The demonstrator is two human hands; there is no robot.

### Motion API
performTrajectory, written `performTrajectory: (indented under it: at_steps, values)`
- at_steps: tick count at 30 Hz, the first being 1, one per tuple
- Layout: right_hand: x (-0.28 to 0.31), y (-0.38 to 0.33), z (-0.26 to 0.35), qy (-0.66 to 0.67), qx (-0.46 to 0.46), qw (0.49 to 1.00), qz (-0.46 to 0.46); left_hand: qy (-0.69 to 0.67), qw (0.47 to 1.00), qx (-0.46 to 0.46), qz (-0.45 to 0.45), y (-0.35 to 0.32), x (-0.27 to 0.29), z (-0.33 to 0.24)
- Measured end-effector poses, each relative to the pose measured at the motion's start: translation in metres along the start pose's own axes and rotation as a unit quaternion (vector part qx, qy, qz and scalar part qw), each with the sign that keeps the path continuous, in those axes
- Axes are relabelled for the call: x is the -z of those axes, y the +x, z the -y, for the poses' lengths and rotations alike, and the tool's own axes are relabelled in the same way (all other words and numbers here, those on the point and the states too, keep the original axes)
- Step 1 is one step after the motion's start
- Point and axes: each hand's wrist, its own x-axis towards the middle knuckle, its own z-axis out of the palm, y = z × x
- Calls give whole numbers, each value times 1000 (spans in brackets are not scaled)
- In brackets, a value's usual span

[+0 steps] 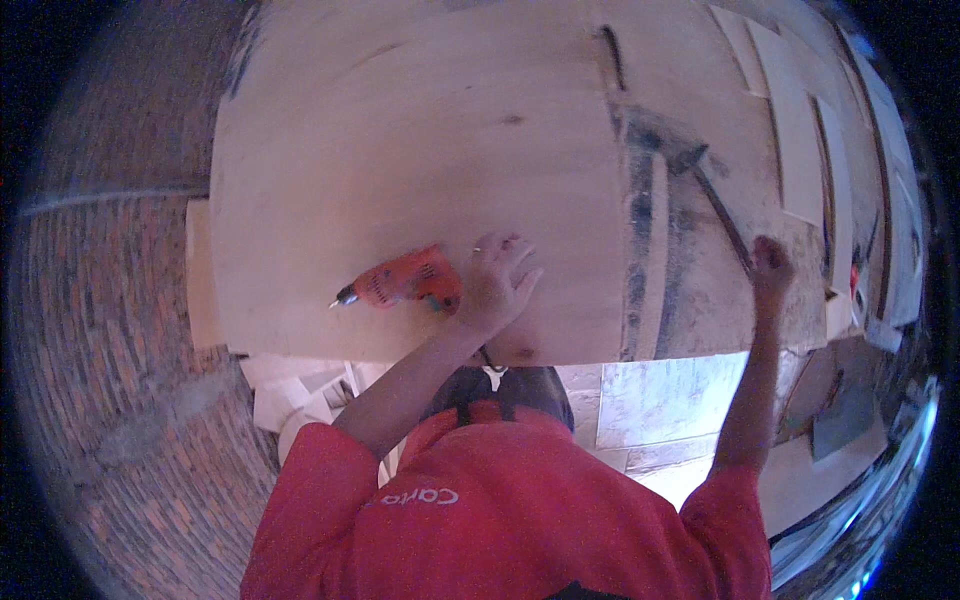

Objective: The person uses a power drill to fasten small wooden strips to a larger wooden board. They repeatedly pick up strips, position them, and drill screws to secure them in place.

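My left hand [498, 285] lies with its fingers spread on a pale wooden board [420, 150], just right of an orange power drill [410, 278]. The drill rests on its side, its bit pointing left. Farther right, my right hand [771, 264] is closed round the handle end of a hammer [722, 212]. The hammer's dark head points away from me, above the worn, stained part of the work surface.
Several pale wood strips [785, 120] lie along the right side of the table. A dark bar-shaped mark or object [612, 57] shows at the far edge of the board. Brick flooring [120, 300] stretches to the left, and offcuts [300, 395] sit below the table's near edge.
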Motion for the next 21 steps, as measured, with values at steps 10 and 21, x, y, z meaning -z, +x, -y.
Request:
performTrajectory:
  at_steps: [10, 21]
  values:
    - [-174, -221, 338, 254, -32, 918, 302, -432, 812, 392, -12, -83, 67, -13]
    - [-200, -226, 349, 133, 298, 858, 396, -611, 590, 501, -165, -158, 74, 21]
